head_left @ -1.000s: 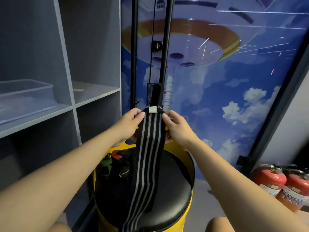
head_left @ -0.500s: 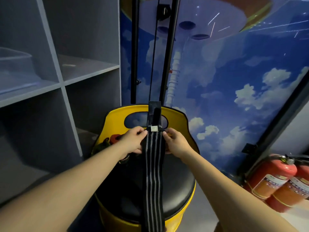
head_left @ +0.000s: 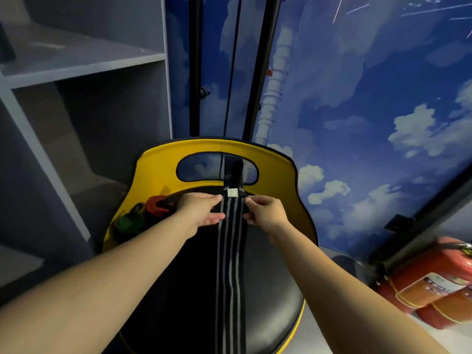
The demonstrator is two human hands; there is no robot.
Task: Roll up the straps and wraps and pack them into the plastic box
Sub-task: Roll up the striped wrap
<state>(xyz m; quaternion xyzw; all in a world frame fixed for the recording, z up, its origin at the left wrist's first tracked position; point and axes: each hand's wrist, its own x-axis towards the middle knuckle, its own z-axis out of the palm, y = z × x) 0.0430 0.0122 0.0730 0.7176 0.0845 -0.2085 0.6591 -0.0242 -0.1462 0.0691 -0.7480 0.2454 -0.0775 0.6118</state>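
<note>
A long black wrap with grey stripes (head_left: 230,264) lies stretched down the middle of a black round seat (head_left: 270,290). Its far end carries a small white tag and a black tab reaching over the yellow backrest (head_left: 278,169). My left hand (head_left: 201,213) pinches the wrap's left edge just below the tag. My right hand (head_left: 265,213) pinches the right edge at the same height. A red rolled strap (head_left: 158,205) and a green rolled strap (head_left: 126,222) sit on the seat to the left of my left hand. The plastic box is out of view.
Grey shelving (head_left: 84,67) stands at the left. Black vertical poles (head_left: 195,65) rise behind the seat against a blue sky mural. Two red fire extinguishers (head_left: 431,284) lie on the floor at the right.
The view has tilted down and both hands have lowered the wrap's far end toward the seat. The plastic box on the left shelf has left the frame.
</note>
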